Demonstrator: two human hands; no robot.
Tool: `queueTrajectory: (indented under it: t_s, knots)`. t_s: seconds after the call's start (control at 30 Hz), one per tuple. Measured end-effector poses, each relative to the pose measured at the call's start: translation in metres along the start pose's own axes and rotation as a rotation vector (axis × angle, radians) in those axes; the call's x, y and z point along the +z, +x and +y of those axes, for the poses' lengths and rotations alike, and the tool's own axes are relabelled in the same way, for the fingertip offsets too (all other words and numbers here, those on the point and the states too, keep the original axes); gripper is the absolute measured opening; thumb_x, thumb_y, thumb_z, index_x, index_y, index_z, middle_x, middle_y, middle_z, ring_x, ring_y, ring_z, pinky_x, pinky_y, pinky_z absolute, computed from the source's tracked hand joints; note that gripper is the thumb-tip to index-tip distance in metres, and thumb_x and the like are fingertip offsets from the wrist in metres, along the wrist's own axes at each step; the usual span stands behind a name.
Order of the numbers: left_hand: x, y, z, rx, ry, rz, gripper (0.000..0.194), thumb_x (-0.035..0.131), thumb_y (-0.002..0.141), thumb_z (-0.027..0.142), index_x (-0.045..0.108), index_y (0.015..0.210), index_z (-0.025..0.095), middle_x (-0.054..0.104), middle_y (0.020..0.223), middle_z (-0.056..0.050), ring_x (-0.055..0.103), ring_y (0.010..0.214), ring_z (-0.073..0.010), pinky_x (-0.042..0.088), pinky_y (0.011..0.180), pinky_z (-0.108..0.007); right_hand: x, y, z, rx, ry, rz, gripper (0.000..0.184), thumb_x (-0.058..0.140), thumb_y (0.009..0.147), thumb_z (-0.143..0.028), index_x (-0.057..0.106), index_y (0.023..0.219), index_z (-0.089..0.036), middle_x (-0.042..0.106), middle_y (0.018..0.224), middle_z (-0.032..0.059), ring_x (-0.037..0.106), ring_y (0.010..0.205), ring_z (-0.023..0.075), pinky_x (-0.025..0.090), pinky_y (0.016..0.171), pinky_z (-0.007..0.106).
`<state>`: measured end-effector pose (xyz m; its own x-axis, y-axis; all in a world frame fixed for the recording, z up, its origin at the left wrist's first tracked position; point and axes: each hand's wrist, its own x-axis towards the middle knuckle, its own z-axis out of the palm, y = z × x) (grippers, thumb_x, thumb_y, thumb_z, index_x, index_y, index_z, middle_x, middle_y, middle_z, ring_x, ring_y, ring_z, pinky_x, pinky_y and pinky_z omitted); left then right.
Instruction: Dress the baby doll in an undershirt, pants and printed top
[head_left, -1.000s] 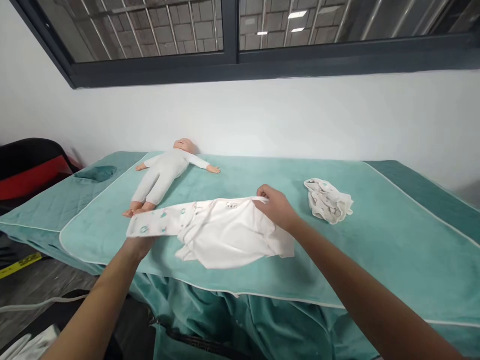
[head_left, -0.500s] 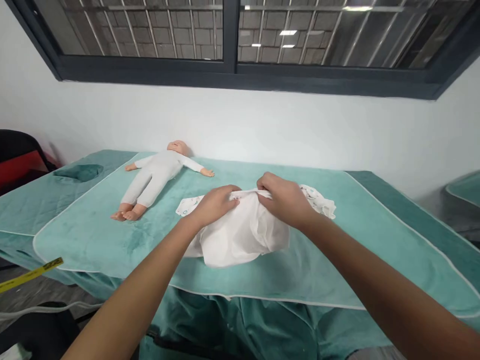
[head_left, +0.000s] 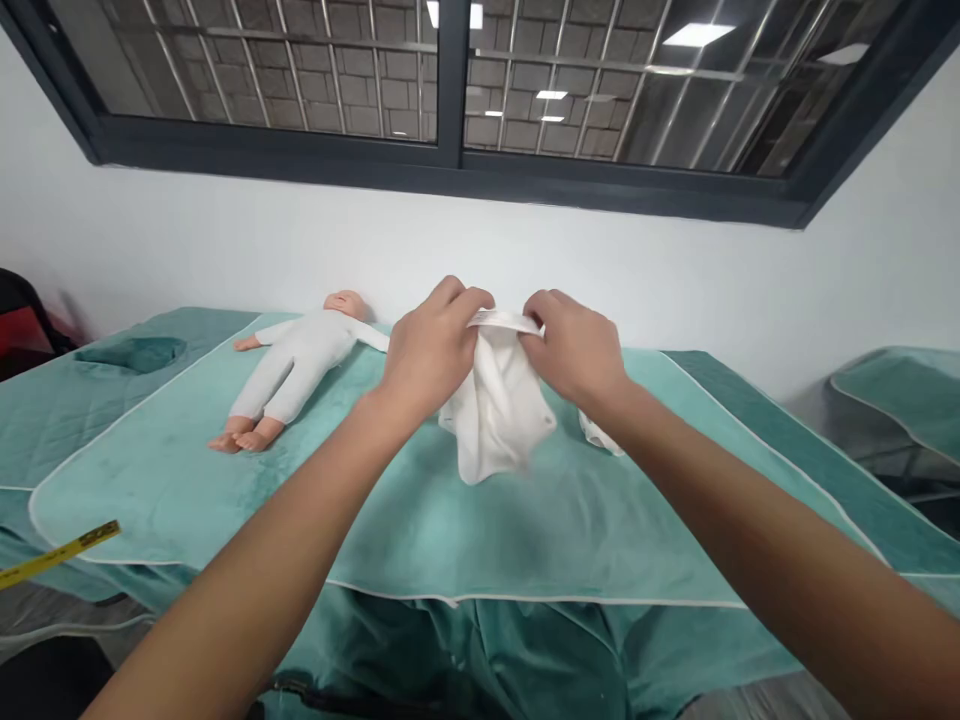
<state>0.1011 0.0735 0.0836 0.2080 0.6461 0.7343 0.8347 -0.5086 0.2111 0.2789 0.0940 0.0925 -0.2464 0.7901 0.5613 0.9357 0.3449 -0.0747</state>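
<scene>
A white baby garment (head_left: 502, 400) hangs bunched from both my hands above the green bed cover, its lower edge loose and slightly blurred. My left hand (head_left: 439, 330) is closed on one end of its upper edge, thumb and fingers pinching the cloth. Opposite it, my right hand (head_left: 574, 345) pinches the other end, so a short band of edge spans between them. Beneath my right wrist shows a white ruffled bit of cloth (head_left: 600, 435); whether it joins the garment I cannot tell. A baby doll (head_left: 307, 355) in a white suit lies on its back to the left, one hand hidden behind mine.
The green padded cover (head_left: 187, 490) with white piping spreads over the bed against the white wall. A dark-framed window (head_left: 450, 170) is above. At left are a yellow strip (head_left: 60, 555) and a black and red item (head_left: 26, 325). Another green-covered surface (head_left: 907, 400) stands at right.
Both hands have risen with the garment and drawn it off the cover, so it hangs narrower. The patterned sleeve at left has gone from sight. The view has shifted slightly; the doll stays lying there.
</scene>
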Motion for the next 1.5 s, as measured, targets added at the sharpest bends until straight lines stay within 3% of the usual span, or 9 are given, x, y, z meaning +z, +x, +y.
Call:
queueTrajectory:
  t_s: [0.23, 0.6, 0.77, 0.9, 1.0, 1.13, 1.27, 1.37, 1.5]
  knots:
    - [-0.007, -0.004, -0.048, -0.189, 0.356, -0.198, 0.038, 0.041, 0.080, 0.004, 0.062, 0.106, 0.021, 0.062, 0.106, -0.008, 0.061, 0.093, -0.0247, 0.042, 0.068, -0.034, 0.007, 0.013, 0.025, 0.163, -0.024, -0.172, 0.030, 0.043, 0.084, -0.019, 0.066, 0.102, -0.023, 0.067, 0.095, 0.0049, 0.058, 0.084, 0.0205, 0.030, 0.062, 0.026]
    - [-0.027, -0.028, -0.085, -0.383, 0.360, -0.252, 0.036, 0.046, 0.076, 0.010, 0.066, 0.102, 0.023, 0.069, 0.090, -0.007, 0.065, 0.085, -0.0276, 0.044, 0.066, -0.034, 0.011, -0.006, 0.040, 0.204, -0.087, -0.244, 0.039, 0.046, 0.074, -0.018, 0.069, 0.105, -0.024, 0.069, 0.092, 0.0057, 0.058, 0.076, 0.0200, 0.034, 0.060, 0.027]
    - [-0.024, -0.016, -0.102, -0.521, 0.302, -0.452, 0.037, 0.048, 0.078, 0.019, 0.065, 0.110, 0.027, 0.070, 0.091, -0.007, 0.065, 0.081, -0.0280, 0.047, 0.070, -0.036, 0.017, 0.017, 0.051, 0.214, -0.034, -0.418, 0.035, 0.049, 0.071, -0.019, 0.072, 0.097, -0.023, 0.069, 0.093, 0.0075, 0.060, 0.078, 0.0206, 0.040, 0.063, 0.028]
    - [0.014, -0.005, -0.129, -0.581, 0.266, -0.617, 0.036, 0.048, 0.081, 0.023, 0.064, 0.113, 0.028, 0.070, 0.105, -0.008, 0.064, 0.094, -0.0281, 0.048, 0.079, -0.038, 0.059, 0.038, 0.060, 0.169, -0.086, -0.620, 0.030, 0.053, 0.073, -0.018, 0.070, 0.097, -0.022, 0.068, 0.098, 0.0081, 0.061, 0.083, 0.0215, 0.043, 0.067, 0.029]
    - [0.058, -0.008, -0.140, -0.627, 0.307, -0.592, 0.041, 0.045, 0.082, 0.016, 0.060, 0.120, 0.021, 0.066, 0.115, -0.014, 0.061, 0.104, -0.0306, 0.048, 0.084, -0.042, 0.104, 0.039, 0.051, 0.193, -0.129, -0.579, 0.036, 0.051, 0.078, -0.012, 0.064, 0.112, -0.017, 0.065, 0.107, 0.0151, 0.060, 0.094, 0.0275, 0.045, 0.080, 0.038]
    - [0.119, -0.038, -0.124, -0.479, 0.307, -0.426, 0.046, 0.041, 0.083, 0.009, 0.052, 0.128, 0.015, 0.045, 0.142, -0.019, 0.041, 0.131, -0.0343, 0.039, 0.101, -0.051, 0.165, 0.012, 0.013, 0.080, -0.057, -0.499, 0.049, 0.043, 0.086, -0.010, 0.048, 0.135, -0.008, 0.050, 0.134, 0.0237, 0.047, 0.123, 0.0309, 0.036, 0.101, 0.043]
    - [0.171, -0.075, -0.105, -0.386, 0.131, -0.557, 0.033, 0.045, 0.084, 0.013, 0.060, 0.113, 0.017, 0.056, 0.131, -0.014, 0.051, 0.122, -0.0267, 0.043, 0.102, -0.039, 0.219, -0.021, -0.018, 0.013, 0.081, -0.537, 0.041, 0.046, 0.092, -0.024, 0.053, 0.131, -0.014, 0.052, 0.136, 0.0144, 0.047, 0.125, 0.0231, 0.036, 0.106, 0.032]
    - [0.195, -0.087, -0.110, -0.447, 0.120, -0.572, 0.035, 0.040, 0.090, 0.018, 0.058, 0.120, 0.012, 0.053, 0.137, -0.017, 0.046, 0.130, -0.0275, 0.036, 0.111, -0.040, 0.244, -0.028, -0.015, 0.140, 0.091, -0.488, 0.050, 0.035, 0.096, -0.028, 0.042, 0.140, -0.004, 0.042, 0.146, 0.0209, 0.035, 0.138, 0.0288, 0.026, 0.114, 0.042]
    - [0.204, -0.085, -0.126, -0.505, 0.118, -0.549, 0.054, 0.033, 0.095, 0.027, 0.034, 0.146, 0.007, 0.034, 0.152, -0.022, 0.028, 0.145, -0.0313, 0.027, 0.118, -0.043, 0.257, -0.021, 0.005, 0.269, 0.093, -0.437, 0.059, 0.031, 0.097, -0.032, 0.031, 0.146, 0.002, 0.035, 0.149, 0.0235, 0.027, 0.143, 0.0313, 0.025, 0.116, 0.043]
